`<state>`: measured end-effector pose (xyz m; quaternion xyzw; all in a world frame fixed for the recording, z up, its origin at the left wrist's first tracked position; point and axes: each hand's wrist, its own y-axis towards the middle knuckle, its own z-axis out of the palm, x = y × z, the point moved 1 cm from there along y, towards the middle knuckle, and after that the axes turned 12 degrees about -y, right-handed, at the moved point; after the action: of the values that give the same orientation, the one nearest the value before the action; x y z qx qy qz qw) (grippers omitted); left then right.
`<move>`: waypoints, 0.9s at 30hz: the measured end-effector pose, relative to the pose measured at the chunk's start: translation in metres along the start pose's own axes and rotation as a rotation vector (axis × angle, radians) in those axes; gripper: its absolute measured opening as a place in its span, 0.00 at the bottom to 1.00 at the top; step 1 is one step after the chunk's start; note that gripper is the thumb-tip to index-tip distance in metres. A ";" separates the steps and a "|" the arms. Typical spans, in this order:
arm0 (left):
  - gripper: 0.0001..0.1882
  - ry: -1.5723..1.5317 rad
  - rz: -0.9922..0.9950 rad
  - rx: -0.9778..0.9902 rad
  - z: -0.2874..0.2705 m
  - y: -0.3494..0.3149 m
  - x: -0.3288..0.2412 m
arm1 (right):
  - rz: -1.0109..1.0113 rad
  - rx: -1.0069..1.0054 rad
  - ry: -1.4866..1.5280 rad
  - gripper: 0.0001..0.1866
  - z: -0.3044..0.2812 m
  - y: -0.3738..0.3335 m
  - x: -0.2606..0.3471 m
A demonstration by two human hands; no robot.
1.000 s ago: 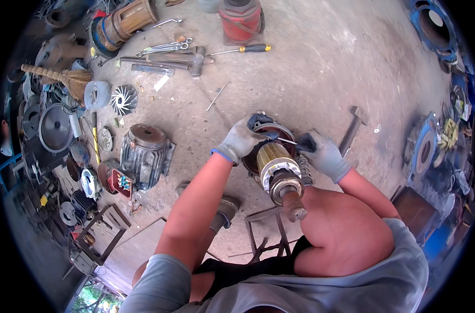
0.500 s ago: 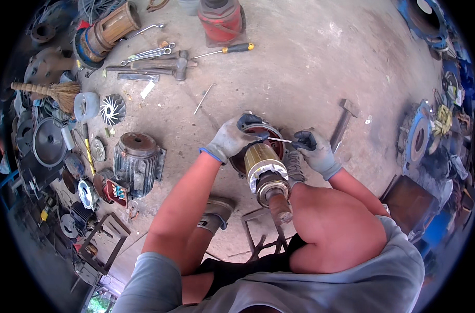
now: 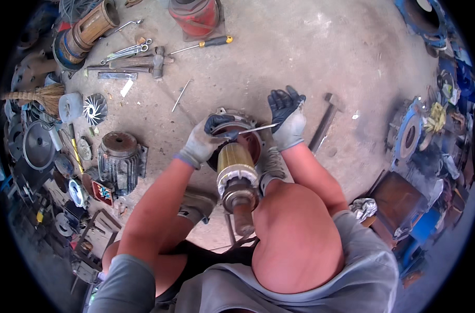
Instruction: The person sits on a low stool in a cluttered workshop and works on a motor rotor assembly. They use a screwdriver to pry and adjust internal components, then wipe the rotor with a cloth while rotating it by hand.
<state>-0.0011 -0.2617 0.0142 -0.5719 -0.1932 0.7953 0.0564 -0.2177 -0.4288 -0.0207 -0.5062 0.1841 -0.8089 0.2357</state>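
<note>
Over the round housing (image 3: 255, 146), we observe a thin metal rod (image 3: 257, 129), pinched by the gloved left hand (image 3: 203, 140) and reaching the palm of the right hand (image 3: 288, 118), whose fingers are extended and spread. Just nearer us, we note a gold-sided rotor (image 3: 235, 160), its shaft (image 3: 243, 218) beside the right knee (image 3: 284, 206).

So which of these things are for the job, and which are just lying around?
Seemingly for the job:
thin silver metal rod, in the grey-gloved left hand
gold-and-silver cylindrical rotor
round reddish metal housing

Apparently just lying about:
yellow-and-black screwdriver
tan straw broom
red round bucket
</note>
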 end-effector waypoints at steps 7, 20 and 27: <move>0.27 -0.261 -0.031 -0.068 0.003 -0.005 0.002 | 0.279 -0.352 -0.220 0.25 -0.151 -0.091 0.015; 0.24 -0.047 0.042 -0.050 -0.009 -0.006 0.005 | 0.169 -0.251 -0.231 0.30 -0.102 -0.073 0.026; 0.17 0.181 0.033 -0.107 -0.006 -0.003 -0.003 | -0.186 0.069 -0.271 0.23 0.052 0.064 -0.019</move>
<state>0.0053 -0.2587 0.0161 -0.6467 -0.2202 0.7297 0.0299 -0.1509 -0.4738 -0.0477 -0.6170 0.0751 -0.7575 0.1997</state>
